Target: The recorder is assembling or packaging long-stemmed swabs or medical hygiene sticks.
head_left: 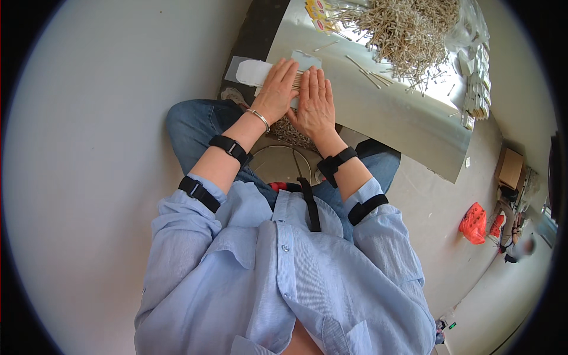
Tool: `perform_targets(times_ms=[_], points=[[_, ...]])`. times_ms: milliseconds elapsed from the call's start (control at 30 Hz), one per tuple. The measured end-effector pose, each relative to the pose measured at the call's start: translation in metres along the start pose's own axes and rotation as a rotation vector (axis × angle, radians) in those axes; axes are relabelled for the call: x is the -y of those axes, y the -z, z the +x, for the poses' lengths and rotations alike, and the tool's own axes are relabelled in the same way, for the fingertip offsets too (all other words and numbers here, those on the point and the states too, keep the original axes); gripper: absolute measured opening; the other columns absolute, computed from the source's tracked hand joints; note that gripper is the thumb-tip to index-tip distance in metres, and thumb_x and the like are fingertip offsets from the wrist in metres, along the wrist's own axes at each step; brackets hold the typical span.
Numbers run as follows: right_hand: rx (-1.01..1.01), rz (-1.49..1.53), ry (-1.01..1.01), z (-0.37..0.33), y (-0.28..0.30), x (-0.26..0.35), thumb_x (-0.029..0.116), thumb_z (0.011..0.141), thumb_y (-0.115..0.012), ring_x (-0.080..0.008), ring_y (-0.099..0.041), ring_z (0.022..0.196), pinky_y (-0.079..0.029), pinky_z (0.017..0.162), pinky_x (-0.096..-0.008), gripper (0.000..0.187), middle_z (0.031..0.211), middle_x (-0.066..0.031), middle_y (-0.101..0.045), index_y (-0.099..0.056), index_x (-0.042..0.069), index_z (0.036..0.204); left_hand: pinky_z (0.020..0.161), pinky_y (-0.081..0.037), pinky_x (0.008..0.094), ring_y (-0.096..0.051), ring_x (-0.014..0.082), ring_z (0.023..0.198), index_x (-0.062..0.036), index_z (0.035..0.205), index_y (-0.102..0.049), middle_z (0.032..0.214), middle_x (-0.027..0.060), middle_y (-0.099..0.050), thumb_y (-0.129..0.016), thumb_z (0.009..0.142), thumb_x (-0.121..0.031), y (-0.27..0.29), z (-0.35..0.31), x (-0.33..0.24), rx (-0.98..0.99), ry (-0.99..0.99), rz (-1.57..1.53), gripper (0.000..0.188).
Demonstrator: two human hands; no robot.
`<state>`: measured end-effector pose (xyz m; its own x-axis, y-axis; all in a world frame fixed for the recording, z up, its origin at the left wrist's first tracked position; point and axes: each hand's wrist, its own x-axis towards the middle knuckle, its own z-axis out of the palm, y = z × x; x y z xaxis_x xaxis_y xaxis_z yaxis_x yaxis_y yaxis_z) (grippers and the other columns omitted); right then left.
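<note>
My left hand (277,93) lies with its fingers stretched out over the near edge of a metal-topped table (378,127). Beside it my right hand (315,105) rests flat, fingers straight and side by side. A small row of cotton swabs (297,81) shows between the two hands, which touch it from both sides; most of the row is hidden under them. Left of my left hand a white card flap with a rounded end (253,73) sticks out. Past my fingertips a pale grey-blue card piece (306,60) lies on the table.
A big heap of loose cotton swabs (414,35) covers the far table, with a few stray swabs (364,71) nearer. Yellow packets (320,15) lie at the far left, stacked flat packs (478,89) at the right edge. A red bag (473,223) and cardboard box (509,168) stand rightward.
</note>
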<state>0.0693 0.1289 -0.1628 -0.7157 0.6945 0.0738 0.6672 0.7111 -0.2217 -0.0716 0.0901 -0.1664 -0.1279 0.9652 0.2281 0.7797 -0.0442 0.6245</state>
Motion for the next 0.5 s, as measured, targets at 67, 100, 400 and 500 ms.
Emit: perform_targets(times_ms=[67, 100, 400, 500], points=[[-0.001, 0.005, -0.012, -0.0005, 0.0011, -0.0005, 0.047, 0.085, -0.051, -0.0345, -0.014, 0.144, -0.011, 0.117, -0.0440, 0.083, 0.153, -0.0221, -0.021, -0.025, -0.006, 0.144, 0.113, -0.027, 0.0438, -0.034, 0.0336, 0.135, -0.0004, 0.136, -0.041, 0.139, 0.0193, -0.043, -0.063, 0.084, -0.009, -0.0038, -0.0008, 0.0039, 0.034, -0.009, -0.016, 0.058], [0.003, 0.008, -0.019, -0.0013, 0.0015, -0.0002, 0.048, 0.085, -0.052, -0.0344, -0.014, 0.144, -0.012, 0.117, -0.0439, 0.084, 0.153, -0.0220, -0.021, -0.025, -0.006, 0.144, 0.114, -0.025, 0.0436, -0.032, 0.0335, 0.137, -0.0004, 0.135, -0.043, 0.140, 0.0179, -0.043, -0.062, 0.084, -0.009, -0.0035, -0.0007, 0.0037, 0.065, -0.012, -0.033, 0.055], [0.028, -0.018, -0.075, -0.0023, -0.0020, 0.0054, 0.053, 0.085, -0.053, -0.0342, -0.013, 0.145, -0.010, 0.117, -0.0435, 0.089, 0.153, -0.0217, -0.020, -0.024, -0.006, 0.145, 0.114, -0.026, 0.0397, -0.034, 0.0333, 0.137, 0.0001, 0.138, -0.041, 0.142, 0.0182, -0.042, -0.060, 0.087, -0.013, 0.0008, 0.0034, 0.0096, 0.040, 0.013, -0.229, 0.056], [0.033, 0.026, -0.078, -0.0022, -0.0006, 0.0062, 0.054, 0.085, -0.053, -0.0345, -0.012, 0.145, -0.010, 0.117, -0.0434, 0.090, 0.154, -0.0222, -0.018, -0.023, -0.007, 0.145, 0.113, -0.025, 0.0361, -0.032, 0.0306, 0.139, 0.0003, 0.142, -0.036, 0.146, 0.0182, -0.039, -0.053, 0.093, -0.018, -0.0009, 0.0058, 0.0100, -0.068, 0.082, -0.478, 0.055]])
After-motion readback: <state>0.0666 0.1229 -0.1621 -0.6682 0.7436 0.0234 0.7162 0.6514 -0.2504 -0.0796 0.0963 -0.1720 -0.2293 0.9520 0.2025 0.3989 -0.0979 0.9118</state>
